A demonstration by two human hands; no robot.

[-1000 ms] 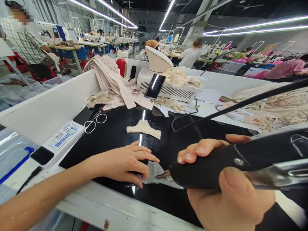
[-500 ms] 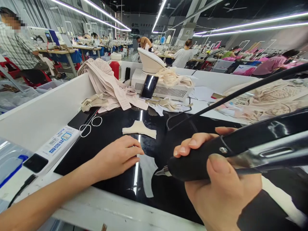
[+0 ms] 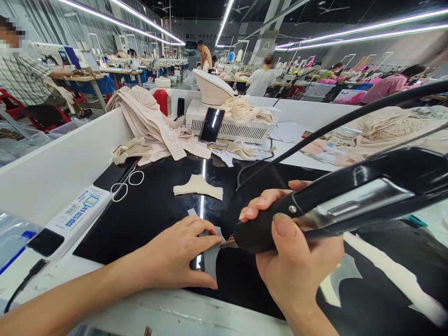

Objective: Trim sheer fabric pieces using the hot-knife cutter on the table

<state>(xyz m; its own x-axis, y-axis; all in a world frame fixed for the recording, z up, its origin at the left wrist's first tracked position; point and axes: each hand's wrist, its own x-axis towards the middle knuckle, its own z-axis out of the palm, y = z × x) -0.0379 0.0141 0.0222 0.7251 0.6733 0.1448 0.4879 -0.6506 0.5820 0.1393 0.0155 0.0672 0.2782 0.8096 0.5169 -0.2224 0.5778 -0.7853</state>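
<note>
My left hand (image 3: 175,254) rests over a thin grey fabric piece (image 3: 211,261) on the glossy black work surface (image 3: 147,219), thumb and forefinger apart at its edge. That hand covers part of the piece. My right hand (image 3: 297,266) is wrapped round a black corded hand tool (image 3: 353,193) with a silver lever. Its narrow metal tip (image 3: 228,242) sits at the right edge of the grey piece, close to my left fingertips; whether it touches is unclear. A cream cut fabric piece (image 3: 198,186) lies flat just beyond my left hand.
Pale pink fabric strips (image 3: 154,123) are heaped at the back left, near a phone (image 3: 212,125) propped on a white machine (image 3: 241,128). A white box (image 3: 79,212) lies left. A cream strip (image 3: 395,275) lies right. The tool's cable (image 3: 336,119) arcs across. People work beyond.
My left hand has shifted right and spread its thumb over the grey piece, which is now more covered. The tool in my right hand has moved slightly left, its tip nearer my fingers.
</note>
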